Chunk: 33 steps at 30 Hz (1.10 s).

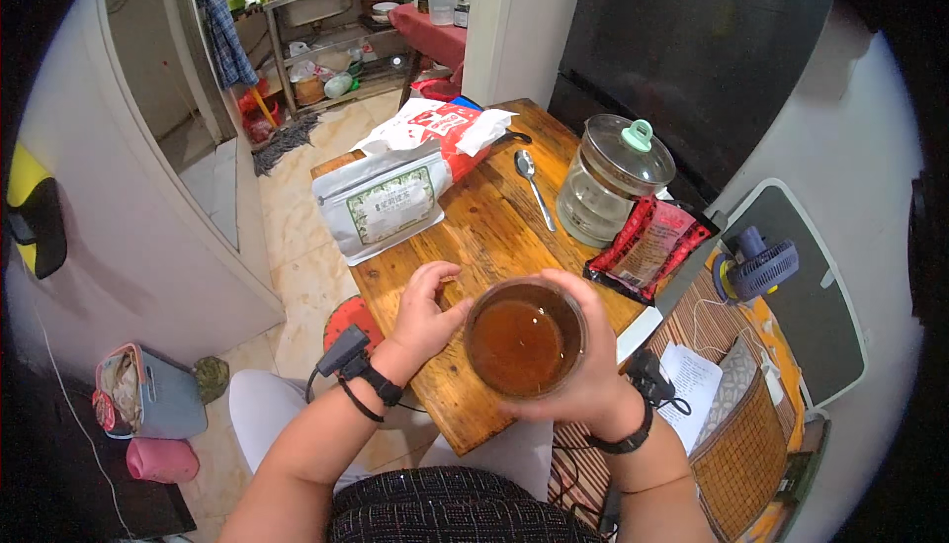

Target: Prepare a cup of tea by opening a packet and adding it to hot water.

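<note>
My right hand (593, 365) grips a round glass vessel (577, 346) of reddish-brown liquid (519, 346), over the table's near edge. Beside its left rim is my left hand (422, 313), fingers apart and holding nothing; I cannot tell whether the thumb touches the glass. A silver foil pouch (397, 206) with a printed label lies at the table's left. To the right stands a lidded glass pot (593, 206) with a mint-green knob, partly filled with clear liquid. A red and black packet (652, 246) leans against it. A metal spoon (534, 187) lies between pouch and pot.
The wooden table (474, 246) also bears a red and white paper bag (445, 132) at its far left. A small blue fan (756, 269) and a printed sheet (686, 387) are at the right. On the left floor stands a grey-blue basket (174, 398).
</note>
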{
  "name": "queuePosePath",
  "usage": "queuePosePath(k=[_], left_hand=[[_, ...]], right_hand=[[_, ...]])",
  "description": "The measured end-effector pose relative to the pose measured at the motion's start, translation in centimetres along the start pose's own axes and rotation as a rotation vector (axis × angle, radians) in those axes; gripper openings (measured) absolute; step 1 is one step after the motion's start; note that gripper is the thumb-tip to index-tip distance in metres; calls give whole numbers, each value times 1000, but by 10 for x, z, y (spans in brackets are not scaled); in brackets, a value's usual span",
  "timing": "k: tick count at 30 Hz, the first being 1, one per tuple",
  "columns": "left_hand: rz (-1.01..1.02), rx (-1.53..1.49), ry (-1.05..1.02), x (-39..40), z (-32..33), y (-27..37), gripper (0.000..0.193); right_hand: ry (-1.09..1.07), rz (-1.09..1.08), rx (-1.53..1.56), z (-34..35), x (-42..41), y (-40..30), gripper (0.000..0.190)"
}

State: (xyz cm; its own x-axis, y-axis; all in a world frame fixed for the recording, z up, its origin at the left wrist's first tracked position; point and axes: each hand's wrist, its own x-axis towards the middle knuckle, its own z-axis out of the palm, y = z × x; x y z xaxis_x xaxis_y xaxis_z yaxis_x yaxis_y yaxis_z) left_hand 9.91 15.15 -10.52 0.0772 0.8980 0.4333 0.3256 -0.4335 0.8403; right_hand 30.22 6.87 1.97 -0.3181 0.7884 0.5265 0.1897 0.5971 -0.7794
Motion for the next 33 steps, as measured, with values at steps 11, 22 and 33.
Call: queuePosePath(k=[11, 22, 33], left_hand=[[33, 56, 10, -1, 2, 7, 40], [0, 40, -2, 0, 2, 8, 41], [-32, 62, -46, -1, 3, 8, 44]], right_hand=[[-511, -71, 86, -32, 3, -76, 84], [-30, 103, 46, -15, -4, -162, 22], [520, 83, 580, 31, -38, -126, 26]])
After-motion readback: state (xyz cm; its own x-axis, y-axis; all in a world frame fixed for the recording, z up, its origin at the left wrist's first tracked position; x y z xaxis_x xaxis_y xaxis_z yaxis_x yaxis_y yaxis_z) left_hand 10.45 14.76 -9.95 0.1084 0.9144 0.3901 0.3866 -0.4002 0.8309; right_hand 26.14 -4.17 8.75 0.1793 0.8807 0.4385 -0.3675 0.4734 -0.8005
